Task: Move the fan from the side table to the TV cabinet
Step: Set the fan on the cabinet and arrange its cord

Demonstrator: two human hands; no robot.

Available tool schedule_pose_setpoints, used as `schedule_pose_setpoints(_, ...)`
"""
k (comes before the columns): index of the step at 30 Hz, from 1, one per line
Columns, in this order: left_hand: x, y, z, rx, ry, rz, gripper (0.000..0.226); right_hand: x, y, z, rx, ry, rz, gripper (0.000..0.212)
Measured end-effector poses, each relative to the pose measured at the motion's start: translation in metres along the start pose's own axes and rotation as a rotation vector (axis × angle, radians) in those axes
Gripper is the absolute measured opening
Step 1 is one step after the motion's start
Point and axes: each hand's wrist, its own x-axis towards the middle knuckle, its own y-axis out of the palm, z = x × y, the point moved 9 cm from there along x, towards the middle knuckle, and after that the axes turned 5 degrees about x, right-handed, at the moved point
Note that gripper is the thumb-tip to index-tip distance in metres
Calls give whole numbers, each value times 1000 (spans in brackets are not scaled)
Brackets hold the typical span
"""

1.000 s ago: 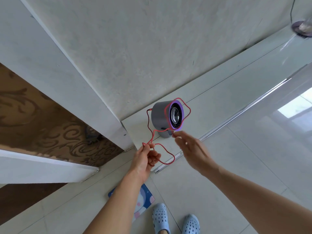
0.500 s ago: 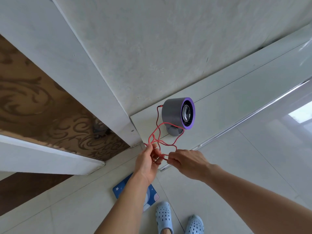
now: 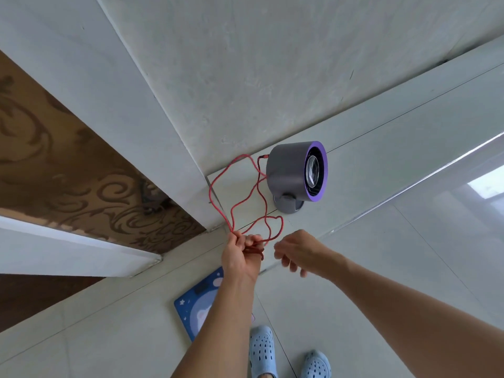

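A small grey fan (image 3: pixel 296 174) with a purple front ring stands upright on the pale TV cabinet top (image 3: pixel 395 159), near its left end by the wall. Its red cable (image 3: pixel 234 192) loops from the fan's back down over the cabinet edge. My left hand (image 3: pixel 241 255) is closed around gathered loops of that cable, just in front of the cabinet's edge. My right hand (image 3: pixel 300 252) hovers beside it, fingers loosely curled, holding nothing and clear of the cable.
A white wall panel (image 3: pixel 122 105) and a brown patterned wall section (image 3: pixel 68 173) stand to the left. A blue scale (image 3: pixel 196 309) lies on the tiled floor by my light blue clogs (image 3: pixel 261 350). The glossy cabinet front runs off to the right.
The view has moved closer to the fan. My right hand has let go of the cable and pulled back to the right; my left hand now holds more gathered loops.
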Motion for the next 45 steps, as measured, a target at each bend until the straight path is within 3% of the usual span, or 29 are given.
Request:
schedule_pose_setpoints(4,8,3,6,-138,-38,11,45,5,40,-29,687,258,113,76)
schedule_pose_setpoints(6,9,1,11,-147,-55,-1,45,11,59,-36,954,364,116,82)
schedule_pose_setpoints(9,10,-5,20,-198,-87,-26,41,21,80,-38,1211,486,48,73)
schedule_pose_setpoints(11,12,-8,24,-232,-114,-41,37,30,84,-42,1334,534,-82,59)
schedule_pose_setpoints(15,20,-7,29,-210,-158,-24,35,42,76,-51,1550,505,-334,40)
schedule_pose_setpoints(20,32,-18,28,31,-154,-62,34,36,58,-77,1446,499,-575,27)
schedule_pose_setpoints(23,38,-25,29,230,-147,-105,38,34,48,-86,1366,451,-652,42)
schedule_pose_setpoints(29,56,-38,19,748,-88,-222,29,45,33,-87,1396,301,-588,50)
schedule_pose_setpoints(38,83,-34,17,1015,-68,-236,24,51,8,-90,1278,139,-687,49)
schedule_pose_setpoints(42,97,-29,12,1299,71,-215,32,60,2,-77,1360,71,-587,33)
schedule_pose_setpoints(45,103,-25,7,1462,144,-197,38,68,-2,-78,1268,110,-564,27)
